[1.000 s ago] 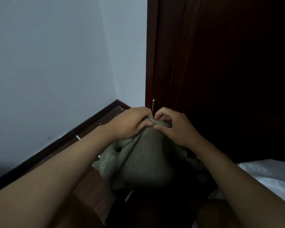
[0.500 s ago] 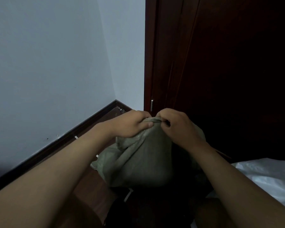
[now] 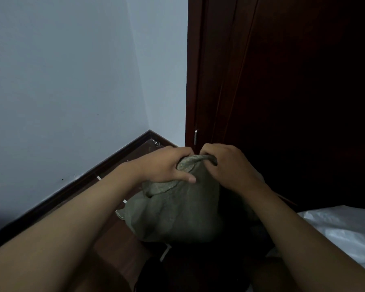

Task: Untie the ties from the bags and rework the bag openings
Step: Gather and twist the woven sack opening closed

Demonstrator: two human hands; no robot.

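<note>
A wooden floor [image 3: 114, 245] met pale walls [image 3: 61, 81] and a dark door [image 3: 293, 91]. One green bag [image 3: 177, 211] stood centre; the left hand [image 3: 164, 165] and right hand [image 3: 230, 165] gripped its gathered top. One white bag [image 3: 341, 228] lay right.

Grey-green woven bag [image 3: 177, 211] upright, top bunched.

Open floor [image 3: 114, 239] left of sack [image 3: 177, 218]; door [image 3: 282, 102] close behind, white bag [image 3: 346, 232] right.
</note>
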